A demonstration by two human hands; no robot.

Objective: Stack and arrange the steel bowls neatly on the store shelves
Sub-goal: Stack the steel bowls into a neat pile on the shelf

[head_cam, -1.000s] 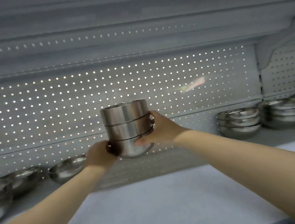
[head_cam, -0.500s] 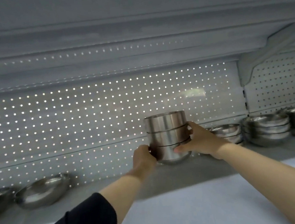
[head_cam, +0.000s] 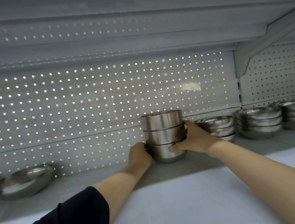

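Four stacks of steel bowls [head_cam: 163, 137], perhaps five; one loose bowl [head_cam: 23, 181] at left; two hands [head_cam: 141, 154].

Grey perforated back panel [head_cam: 98, 101], light glowing through holes; grey shelf underside [head_cam: 118, 25] overhead; angled bracket [head_cam: 261, 41] right.
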